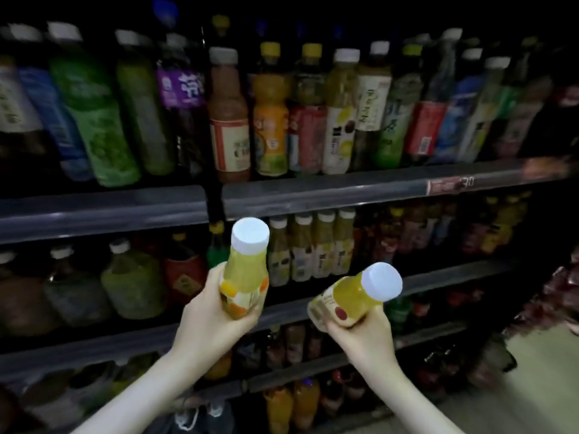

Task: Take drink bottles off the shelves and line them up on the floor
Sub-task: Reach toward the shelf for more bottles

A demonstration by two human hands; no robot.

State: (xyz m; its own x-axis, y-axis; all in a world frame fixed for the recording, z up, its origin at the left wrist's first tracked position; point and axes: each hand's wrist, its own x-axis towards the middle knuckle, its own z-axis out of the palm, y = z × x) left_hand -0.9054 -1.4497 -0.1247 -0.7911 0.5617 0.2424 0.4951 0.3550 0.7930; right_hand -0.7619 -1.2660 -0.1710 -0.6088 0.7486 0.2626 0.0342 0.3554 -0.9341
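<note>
While both bottles are off the shelves and held in front of the middle rows, some notes on handling. Left grip (216, 311) is clamped round the lower body of the yellow juice bottle (246, 277), which stands upright. Right grip (360, 336) is wrapped round the base of a second juice bottle (354, 296), tipped with its white cap toward the right. The two are near each other, not touching.

Both look full (liquid up to the neck), so I judge them weighty for their size. The walls look stiff; plastic or glass, I cannot tell. The smooth labels may slip. The best hold seems to be round the labelled body, below the shoulder; the right one, taken low by the base, looks less secure.

Shelves (313, 195) are crowded with rows of bottles in dim light, with a price tag (445, 185) on the upper rail. Pale floor (532, 386) shows at lower right, beside the shelf foot. Setting down there will call for a crouch, I judge.
</note>
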